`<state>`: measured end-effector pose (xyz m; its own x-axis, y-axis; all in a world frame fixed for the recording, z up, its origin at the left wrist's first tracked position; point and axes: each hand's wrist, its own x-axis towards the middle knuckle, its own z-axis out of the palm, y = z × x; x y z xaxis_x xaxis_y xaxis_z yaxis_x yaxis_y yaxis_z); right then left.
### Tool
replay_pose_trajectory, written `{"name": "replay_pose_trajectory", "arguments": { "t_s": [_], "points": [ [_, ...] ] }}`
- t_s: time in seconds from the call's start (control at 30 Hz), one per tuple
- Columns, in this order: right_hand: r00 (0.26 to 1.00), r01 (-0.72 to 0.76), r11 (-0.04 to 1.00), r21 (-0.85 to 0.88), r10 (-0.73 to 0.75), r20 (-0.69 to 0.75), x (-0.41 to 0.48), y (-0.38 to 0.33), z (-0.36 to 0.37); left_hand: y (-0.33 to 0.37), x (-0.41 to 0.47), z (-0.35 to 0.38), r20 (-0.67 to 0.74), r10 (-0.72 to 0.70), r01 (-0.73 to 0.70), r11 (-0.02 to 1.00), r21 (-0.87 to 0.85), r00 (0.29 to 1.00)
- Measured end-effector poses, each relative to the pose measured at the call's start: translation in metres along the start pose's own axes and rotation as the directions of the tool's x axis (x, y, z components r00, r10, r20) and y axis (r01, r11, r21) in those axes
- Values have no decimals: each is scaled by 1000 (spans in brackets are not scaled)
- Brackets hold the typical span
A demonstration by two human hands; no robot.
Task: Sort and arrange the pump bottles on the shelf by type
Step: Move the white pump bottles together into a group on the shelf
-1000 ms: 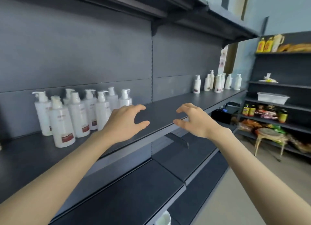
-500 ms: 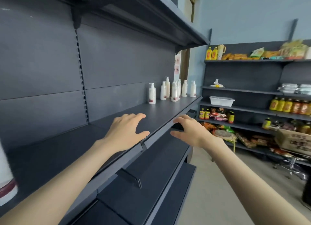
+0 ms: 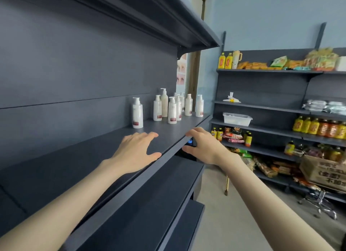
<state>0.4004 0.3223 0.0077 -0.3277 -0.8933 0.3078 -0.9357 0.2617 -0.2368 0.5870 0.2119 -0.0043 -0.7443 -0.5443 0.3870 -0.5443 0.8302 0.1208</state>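
Both hands reach out empty over a dark shelf point(image 3: 78, 168): left hand point(image 3: 136, 151) spread, palm down, above the board; right hand point(image 3: 202, 147) loosely curled, fingers apart, at the front edge. White pump bottles point(image 3: 168, 108) stand clustered at twelve o'clock, well apart from either hand.

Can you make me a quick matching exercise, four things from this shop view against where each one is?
Things:
1. left hand
2. right hand
3. pump bottles
4. white tray

Places:
A. on the side wall shelving
B. far end of the dark shelf
C. at the shelf's front edge
D. open over the shelf surface

Pairs: 1-D, 2-C, 3-B, 4-A
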Motion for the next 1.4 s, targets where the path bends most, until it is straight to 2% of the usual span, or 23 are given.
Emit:
{"name": "replay_pose_trajectory", "arguments": {
  "t_s": [0.17,0.33,0.67,0.8,0.93,1.03,1.2,1.3,1.4],
  "points": [
    [995,77,997,6,-77,69,88,61,12,1,77,39,6,-141,141,990,-20,990],
    [981,154,985,80,-162,108,164,100,27,-14,138,62,12,-299,297,943,-151,954],
    [969,241,948,208,-247,1,317,155,55,-78,252,105,-219,-456,412,885,-218,863],
    [970,228,941,251,-241,23,376,175,79,-112,288,130,-248,-569,491,813,-312,784],
    [976,217,904,367,-209,-64,425,192,97,-143,333,147,-303,-690,520,706,-481,657],
    [968,249,853,459,-213,-129,456,203,111,-160,359,159,-326,-736,504,655,-562,593],
    [966,257,722,642,-205,-156,496,212,143,-176,387,183,-349,-802,513,584,-630,485],
    [968,230,594,771,-222,-118,512,215,166,-178,397,196,-376,-835,517,546,-659,402],
    [969,211,501,839,-219,-113,524,218,179,-180,404,201,-387,-865,580,501,-642,318]
  ]
}}
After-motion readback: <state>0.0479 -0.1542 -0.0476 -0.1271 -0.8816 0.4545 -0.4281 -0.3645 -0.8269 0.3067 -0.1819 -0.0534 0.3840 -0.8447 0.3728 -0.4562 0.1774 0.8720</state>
